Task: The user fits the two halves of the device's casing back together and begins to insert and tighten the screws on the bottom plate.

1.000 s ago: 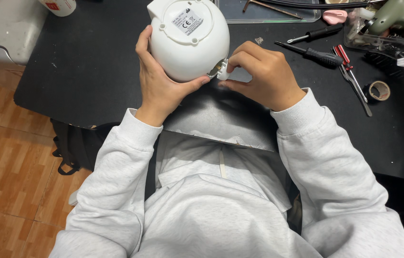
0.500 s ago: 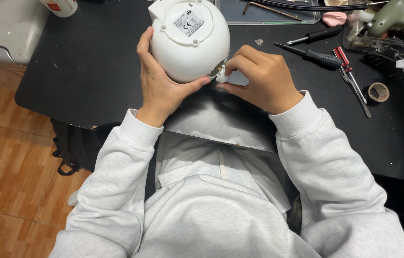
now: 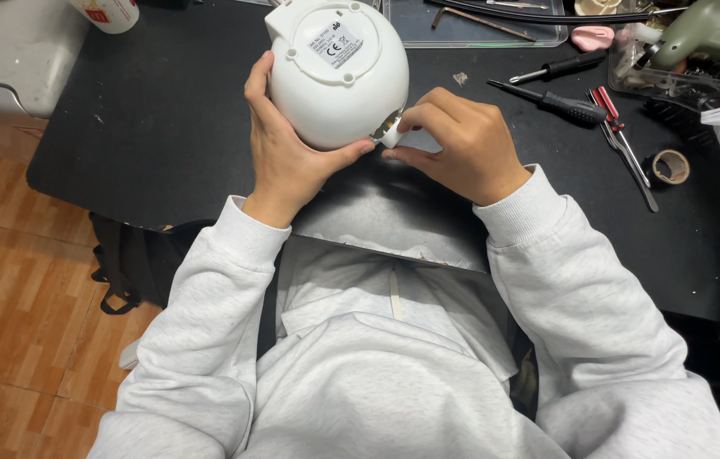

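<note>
Two hands | left hand (image 3: 287, 157) cups white appliance (image 3: 338, 72) | right hand (image 3: 462, 144) fingertips pinch small white part (image 3: 389, 134)

your white round appliance (image 3: 336, 72) sits over a black table (image 3: 147, 127) — sleeves pale grey, floor (image 3: 11, 280) orange-brown wood.

My left hand (image 3: 287, 161) cups a smooth, glossy white plastic appliance (image 3: 338, 72) over the matt black tabletop (image 3: 164, 127), my sleeves soft grey fleece, beside wood-look flooring (image 3: 11, 297).
</note>
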